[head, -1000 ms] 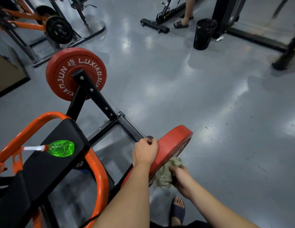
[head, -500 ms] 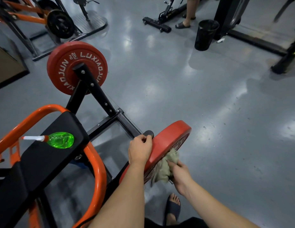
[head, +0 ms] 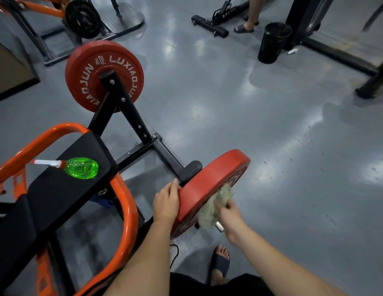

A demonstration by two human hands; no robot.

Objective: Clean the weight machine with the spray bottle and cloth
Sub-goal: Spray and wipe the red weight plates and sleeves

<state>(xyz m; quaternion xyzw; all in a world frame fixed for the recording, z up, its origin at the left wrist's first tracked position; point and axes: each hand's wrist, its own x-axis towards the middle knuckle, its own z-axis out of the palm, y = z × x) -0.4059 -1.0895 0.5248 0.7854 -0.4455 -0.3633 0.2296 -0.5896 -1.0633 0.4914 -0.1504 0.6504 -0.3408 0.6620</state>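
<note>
Red weight plate sits on the near end of the machine; I see the left hand hold its rim, fingers curled against the edge. The right hand grips the greenish cloth and presses it on the plate's outer face, fingers closed around the fabric. The green spray bottle lies on its side on the black pad, well apart from both hands.

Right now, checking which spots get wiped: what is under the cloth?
The cloth, held by the right hand, lies against the outer face of the near red plate. The silver bar end shows below it; the plate's centre is covered.
</note>
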